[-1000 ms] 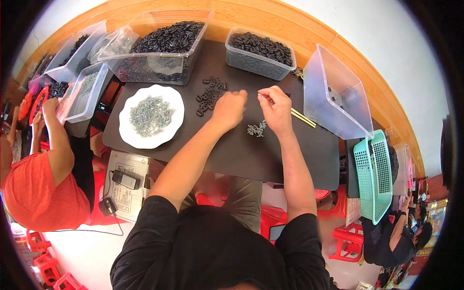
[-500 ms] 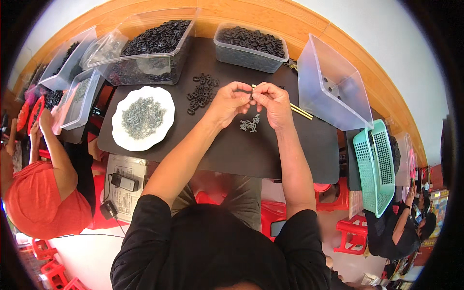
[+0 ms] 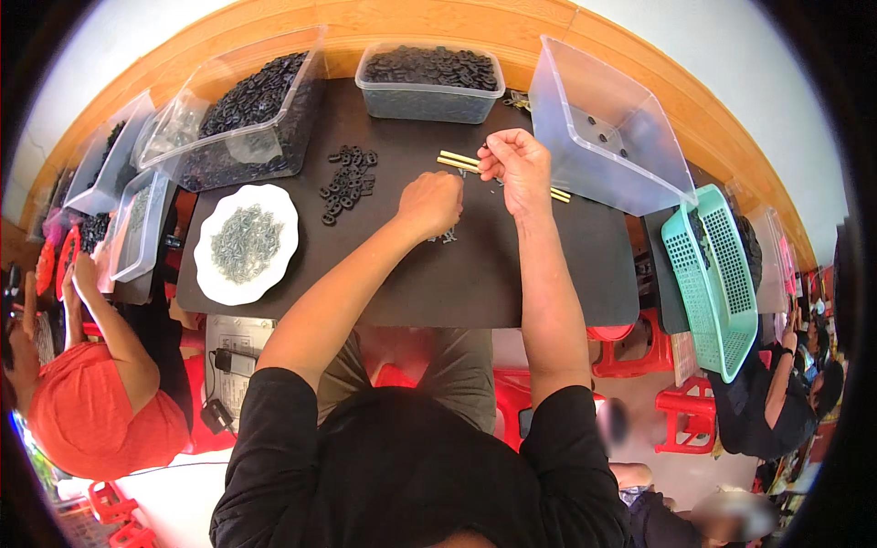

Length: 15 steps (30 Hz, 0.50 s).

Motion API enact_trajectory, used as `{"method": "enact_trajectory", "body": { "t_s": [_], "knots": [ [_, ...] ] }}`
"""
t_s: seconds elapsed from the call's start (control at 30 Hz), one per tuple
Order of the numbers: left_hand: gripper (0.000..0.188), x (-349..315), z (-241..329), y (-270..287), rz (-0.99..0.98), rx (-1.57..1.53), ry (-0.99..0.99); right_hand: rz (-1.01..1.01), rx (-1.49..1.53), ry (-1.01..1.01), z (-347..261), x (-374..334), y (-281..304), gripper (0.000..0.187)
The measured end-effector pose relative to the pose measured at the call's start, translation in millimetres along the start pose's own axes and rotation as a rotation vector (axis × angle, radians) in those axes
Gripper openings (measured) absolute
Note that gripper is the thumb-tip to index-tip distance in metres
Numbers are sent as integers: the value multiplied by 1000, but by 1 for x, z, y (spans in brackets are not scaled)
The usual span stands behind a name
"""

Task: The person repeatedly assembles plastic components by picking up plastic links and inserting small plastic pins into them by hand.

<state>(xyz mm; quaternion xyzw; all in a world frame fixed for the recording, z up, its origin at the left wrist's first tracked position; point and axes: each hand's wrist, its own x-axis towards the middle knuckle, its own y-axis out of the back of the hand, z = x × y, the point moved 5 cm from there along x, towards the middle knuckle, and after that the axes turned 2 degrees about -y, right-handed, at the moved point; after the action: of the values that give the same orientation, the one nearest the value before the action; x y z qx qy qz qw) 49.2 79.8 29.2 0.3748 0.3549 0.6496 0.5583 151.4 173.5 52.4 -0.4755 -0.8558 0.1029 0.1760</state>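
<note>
The left hand [image 3: 431, 203] lay curled, knuckles up, on the black tabletop [image 3: 512, 274], right over a small scatter of grey screws [image 3: 447, 237] that showed at its near edge; its fingers were folded under, so whether it pinched one could not be told. Just to its right the right hand [image 3: 517, 164] was lifted and closed into a loose fist, fingertips drawn together at its left side as if nipping something small, though the piece itself was too tiny to make out. Under that hand ran a pair of pale wooden sticks [image 3: 457, 161], lying flat and slanting rightward. Judging by the pose, the step in hand was picking up small parts for fitting together, one hand at the screws and the other raised clear; the next move would call for a fine pinch and bringing both sets of fingertips close. To the left of the hands sat a loose cluster of black ring-shaped pieces [image 3: 346, 183], dull and rubbery-looking, and further left a white scalloped plate [image 3: 206, 274] heaped with glinting metal screws. Along the far edge stood clear plastic tubs: a large tilted one [image 3: 239, 110] and a smaller rectangular one [image 3: 429, 84], both full of black rings, and an almost empty tub [image 3: 605, 137] tipped on its side at the right. A green mesh basket [image 3: 708, 274] leaned beyond it.
</note>
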Motion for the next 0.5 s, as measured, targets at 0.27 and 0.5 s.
{"method": "enact_trajectory", "body": {
  "t_s": [0.27, 0.5],
  "knots": [
    [9, -3, -19, 2, 36, -189, -10, -2, -102, -33, -2, -3, -2, 6],
    [10, -11, -37, 6, 40, -546, 11, -109, -236, -151, 12, -6, -15, 4]
  ]
}}
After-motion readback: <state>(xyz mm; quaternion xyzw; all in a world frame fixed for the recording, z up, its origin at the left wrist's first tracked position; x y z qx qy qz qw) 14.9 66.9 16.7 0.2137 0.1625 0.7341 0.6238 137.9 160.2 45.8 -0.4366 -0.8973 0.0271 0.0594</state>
